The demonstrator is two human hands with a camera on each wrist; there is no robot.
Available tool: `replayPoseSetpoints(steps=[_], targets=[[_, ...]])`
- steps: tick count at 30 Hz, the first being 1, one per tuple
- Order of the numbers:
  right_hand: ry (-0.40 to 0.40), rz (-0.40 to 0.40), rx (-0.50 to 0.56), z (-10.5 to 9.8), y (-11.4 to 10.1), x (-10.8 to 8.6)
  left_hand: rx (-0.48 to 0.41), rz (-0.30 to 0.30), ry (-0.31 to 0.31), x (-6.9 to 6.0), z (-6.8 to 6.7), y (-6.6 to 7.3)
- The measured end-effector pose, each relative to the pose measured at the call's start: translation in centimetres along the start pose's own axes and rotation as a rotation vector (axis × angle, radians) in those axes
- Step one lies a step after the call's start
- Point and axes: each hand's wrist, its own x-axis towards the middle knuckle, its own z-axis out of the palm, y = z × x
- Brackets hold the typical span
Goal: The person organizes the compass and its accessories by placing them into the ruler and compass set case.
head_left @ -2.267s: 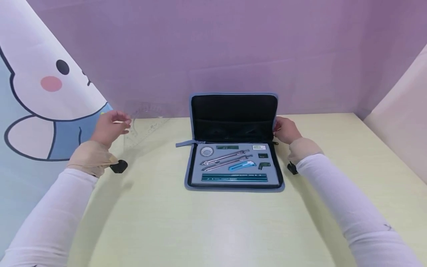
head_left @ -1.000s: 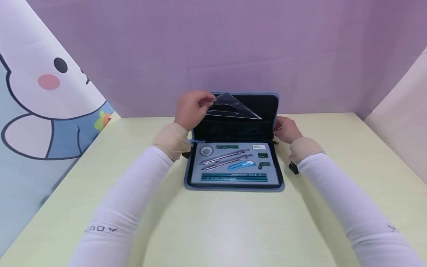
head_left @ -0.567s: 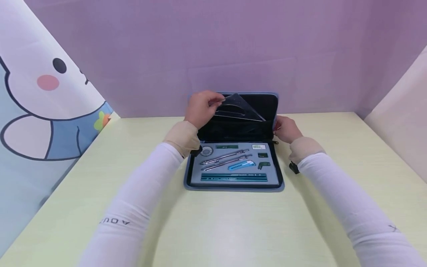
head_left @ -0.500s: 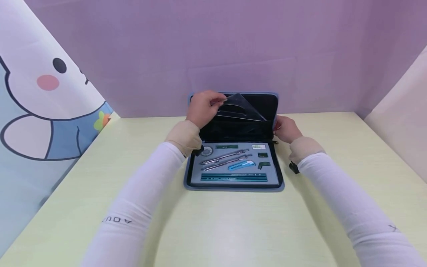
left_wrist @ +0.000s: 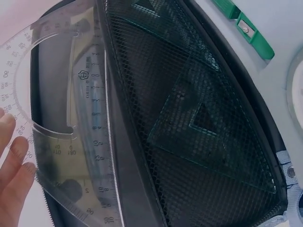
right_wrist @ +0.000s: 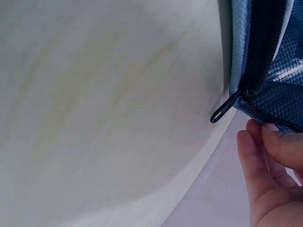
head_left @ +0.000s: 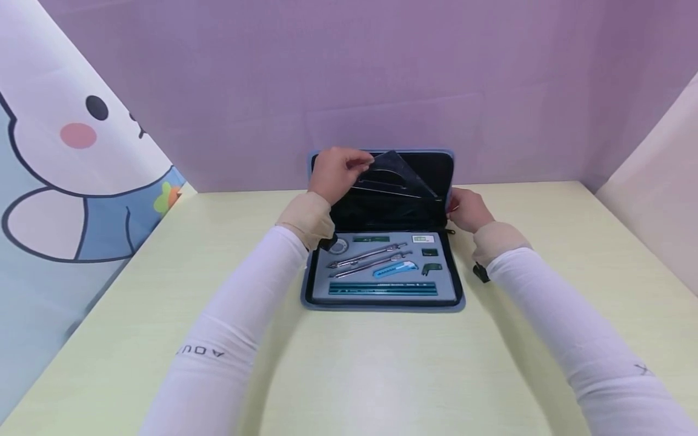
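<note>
My left hand (head_left: 335, 172) pinches the upper left edge of a clear set square (head_left: 400, 169) with a protractor cut-out. It stands in front of the raised black lid of a drawing-instrument case (head_left: 382, 307). In the left wrist view, the set square (left_wrist: 90, 123) overlaps the lid beside the mesh pocket (left_wrist: 137, 75); whether its long edge is inside the pocket I cannot tell. Other clear triangles (left_wrist: 184, 101) show through the mesh. My right hand (head_left: 469, 209) pinches the lid's right edge; in the right wrist view, thumb and fingers (right_wrist: 279, 146) grip its corner near a zip pull (right_wrist: 225, 108).
The case's grey tray carries green pencils (head_left: 382, 289), two metal compasses (head_left: 368, 257), a blue cutter (head_left: 395, 270), a white eraser (head_left: 423, 239) and small green parts. Behind the pale table (head_left: 349, 369) hangs a purple cloth (head_left: 382, 79). A cartoon print (head_left: 76, 175) is at the left.
My left hand has brought the set square from the far left over to the lid, then slid it slightly further right. The right hand has kept its hold on the lid.
</note>
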Motion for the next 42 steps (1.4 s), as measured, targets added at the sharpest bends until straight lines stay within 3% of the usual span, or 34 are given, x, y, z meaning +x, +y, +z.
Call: replayPoseSetpoints(steps=[6, 17, 42], targets=[[0.012, -0.014, 0.013, 0.0, 0.0, -0.1, -0.023, -0.023, -0.030, 0.1, -0.2, 0.1], [0.020, -0.003, 0.012, 0.1, 0.0, -0.2, -0.040, -0.012, -0.042, 0.2, 0.1, -0.2], [-0.007, 0.032, 0.025, 0.2, -0.4, -0.3, 0.018, -0.129, -0.126, -0.9, 2.2, -2.2]])
